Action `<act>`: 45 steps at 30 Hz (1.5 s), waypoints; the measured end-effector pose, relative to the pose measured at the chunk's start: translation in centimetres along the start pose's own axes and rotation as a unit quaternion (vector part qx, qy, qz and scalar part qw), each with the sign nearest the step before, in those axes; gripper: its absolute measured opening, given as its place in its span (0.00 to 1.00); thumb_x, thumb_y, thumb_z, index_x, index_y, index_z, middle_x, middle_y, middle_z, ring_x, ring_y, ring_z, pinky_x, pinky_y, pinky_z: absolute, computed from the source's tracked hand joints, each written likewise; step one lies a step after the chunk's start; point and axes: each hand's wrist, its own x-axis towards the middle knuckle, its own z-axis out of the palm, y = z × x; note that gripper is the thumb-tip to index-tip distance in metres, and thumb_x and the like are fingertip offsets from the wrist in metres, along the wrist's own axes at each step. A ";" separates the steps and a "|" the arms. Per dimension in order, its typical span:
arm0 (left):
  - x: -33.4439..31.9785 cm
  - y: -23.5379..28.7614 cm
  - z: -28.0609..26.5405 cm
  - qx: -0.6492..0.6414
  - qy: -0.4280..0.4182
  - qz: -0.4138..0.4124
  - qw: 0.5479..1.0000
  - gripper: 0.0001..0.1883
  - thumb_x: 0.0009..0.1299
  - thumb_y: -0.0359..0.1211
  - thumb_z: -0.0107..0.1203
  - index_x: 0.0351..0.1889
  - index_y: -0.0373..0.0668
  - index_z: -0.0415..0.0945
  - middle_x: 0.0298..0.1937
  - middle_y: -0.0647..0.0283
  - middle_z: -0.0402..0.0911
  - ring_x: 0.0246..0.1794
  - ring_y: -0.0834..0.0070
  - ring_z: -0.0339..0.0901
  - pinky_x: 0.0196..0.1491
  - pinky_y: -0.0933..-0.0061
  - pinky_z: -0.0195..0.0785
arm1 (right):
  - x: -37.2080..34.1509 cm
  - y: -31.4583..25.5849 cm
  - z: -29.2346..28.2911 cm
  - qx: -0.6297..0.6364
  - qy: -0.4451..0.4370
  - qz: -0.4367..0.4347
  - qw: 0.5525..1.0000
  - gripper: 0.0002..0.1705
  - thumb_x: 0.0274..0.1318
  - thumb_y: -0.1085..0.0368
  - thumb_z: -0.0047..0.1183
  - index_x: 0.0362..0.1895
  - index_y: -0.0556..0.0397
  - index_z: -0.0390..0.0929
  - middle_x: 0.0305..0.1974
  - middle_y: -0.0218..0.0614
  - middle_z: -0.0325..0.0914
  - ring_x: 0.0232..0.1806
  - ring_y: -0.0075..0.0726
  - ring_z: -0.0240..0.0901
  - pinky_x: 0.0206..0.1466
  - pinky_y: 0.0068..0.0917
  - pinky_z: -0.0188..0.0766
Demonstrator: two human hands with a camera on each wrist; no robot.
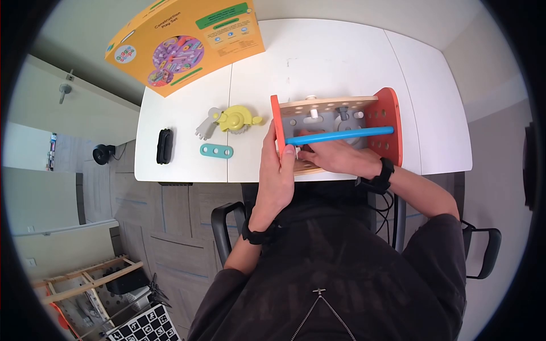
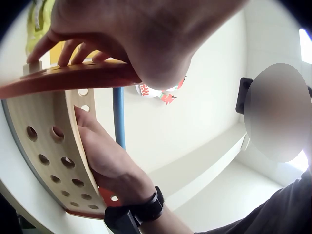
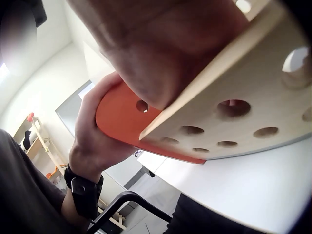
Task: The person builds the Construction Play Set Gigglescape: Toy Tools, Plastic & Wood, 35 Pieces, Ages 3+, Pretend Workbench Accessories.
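A wooden toy toolbox with orange-red end panels, a blue bar handle and holed wooden sides sits at the table's front edge. My left hand grips its left end panel, thumb at the near edge, fingers spread over the outer face. In the left wrist view, one fingertip touches a small pale wooden piece on that face. My right hand reaches under the blue bar into the box, close to the left panel's inner side. Its fingertips are mostly hidden, so I cannot tell what they hold.
Left of the toolbox lie a yellow-green toy saw with a grey part, a teal three-hole strip and a black case. An orange play-set box stands at the back left. White pegs and a grey screw show inside the toolbox.
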 end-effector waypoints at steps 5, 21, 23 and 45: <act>0.0 -0.5 0.0 -0.004 -0.001 0.005 1.000 0.27 0.91 0.41 0.41 0.83 0.39 0.59 0.50 0.64 0.75 0.41 0.81 0.68 0.43 0.77 0.67 | 0.7 0.9 0.7 -0.010 0.004 -0.020 1.000 0.17 0.79 0.57 0.53 0.57 0.58 0.79 0.44 0.54 0.85 0.49 0.62 0.84 0.52 0.53 0.78; 0.2 -0.5 0.1 -0.018 -0.004 0.018 1.000 0.27 0.91 0.40 0.41 0.83 0.38 0.59 0.53 0.62 0.75 0.48 0.78 0.70 0.49 0.74 0.70 | 1.4 0.3 0.2 0.026 -0.009 -0.049 0.998 0.21 0.82 0.52 0.52 0.63 0.55 0.80 0.53 0.54 0.87 0.58 0.63 0.84 0.58 0.52 0.79; 0.2 -0.5 0.1 -0.018 -0.003 0.015 1.000 0.27 0.91 0.39 0.41 0.83 0.38 0.58 0.54 0.61 0.75 0.48 0.77 0.70 0.49 0.74 0.70 | 1.2 -0.3 -0.3 -0.017 -0.057 -0.047 0.997 0.22 0.81 0.52 0.52 0.60 0.59 0.81 0.49 0.55 0.87 0.55 0.61 0.85 0.58 0.52 0.79; -0.1 0.5 -0.3 -0.029 -0.021 -0.019 0.999 0.32 0.89 0.39 0.44 0.85 0.31 0.54 0.72 0.47 0.67 0.70 0.61 0.65 0.69 0.63 0.60 | 1.2 -1.7 -0.4 0.019 -0.006 0.001 1.000 0.28 0.83 0.44 0.48 0.60 0.55 0.84 0.54 0.59 0.88 0.59 0.66 0.85 0.58 0.54 0.79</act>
